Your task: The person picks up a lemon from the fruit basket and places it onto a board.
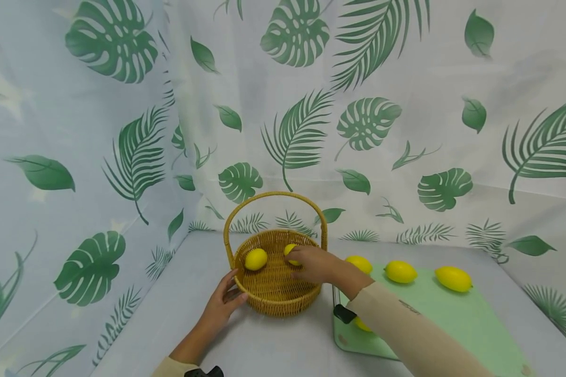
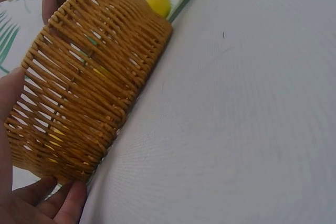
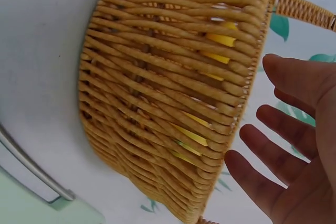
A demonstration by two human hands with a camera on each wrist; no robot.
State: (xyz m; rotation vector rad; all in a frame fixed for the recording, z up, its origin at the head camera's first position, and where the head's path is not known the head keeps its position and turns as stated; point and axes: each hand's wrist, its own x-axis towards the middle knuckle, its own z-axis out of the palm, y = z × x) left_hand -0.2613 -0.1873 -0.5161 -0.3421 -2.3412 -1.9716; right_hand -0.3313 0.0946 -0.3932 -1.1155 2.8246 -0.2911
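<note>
A wicker basket (image 1: 278, 306) with a tall arched handle stands on the table. Inside it, one lemon (image 1: 256, 259) lies at the left and another lemon (image 1: 290, 254) at the back right, partly covered by my right hand (image 1: 313, 263). That hand reaches over the basket's right rim; the right wrist view shows its fingers (image 3: 273, 156) spread, with nothing between them. My left hand (image 1: 220, 302) holds the basket's left side. In the left wrist view its thumb (image 2: 11, 90) is at the rim and its fingertips (image 2: 71, 200) touch low on the wicker wall.
Right of the basket lies a pale green board (image 1: 434, 314) with a grey edge. Several lemons (image 1: 401, 272) rest on it, one partly hidden behind my right forearm. Leaf-printed sheets (image 1: 292, 136) hang behind and to the left of the table.
</note>
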